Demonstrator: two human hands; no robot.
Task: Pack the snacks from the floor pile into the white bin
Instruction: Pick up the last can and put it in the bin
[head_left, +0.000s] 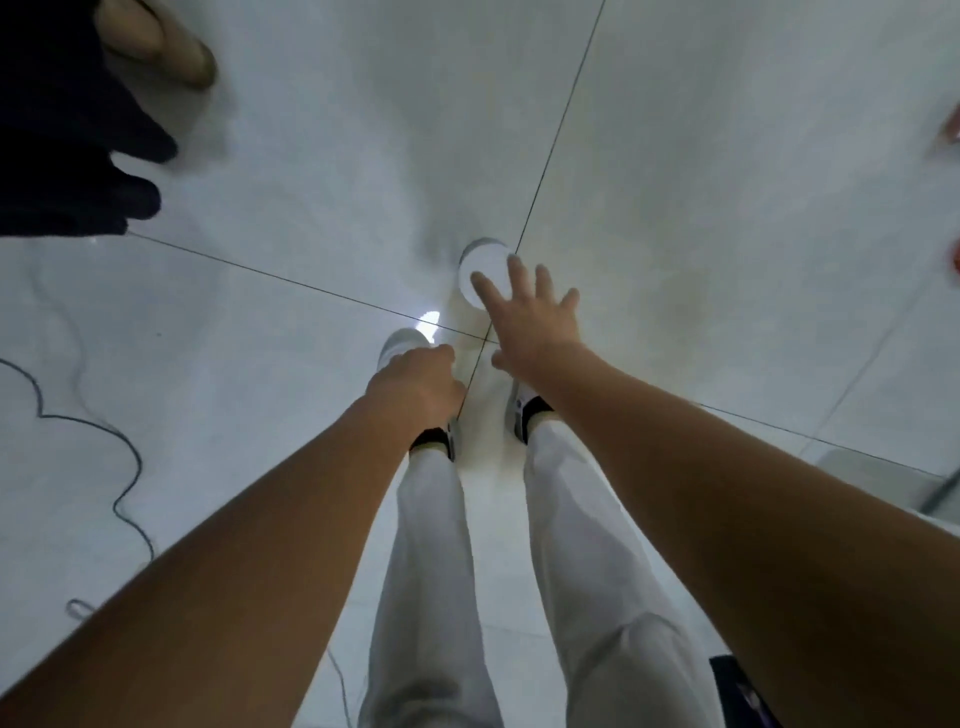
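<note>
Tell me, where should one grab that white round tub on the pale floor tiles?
Probably around the rim of the white round tub, coming straight down from above: its flat circular top faces up, and the right hand spreads open over it. Blur hides its side wall.

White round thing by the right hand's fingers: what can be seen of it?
The white round thing shows a flat, plain white circular face with a thin greyish edge on its far side. It may be a lid or a short tub, and blur hides the material. It sits on the pale tiled floor, just left of a dark tile joint. The right hand, fingers spread, overlaps its near right part; whether they touch cannot be told.
</note>
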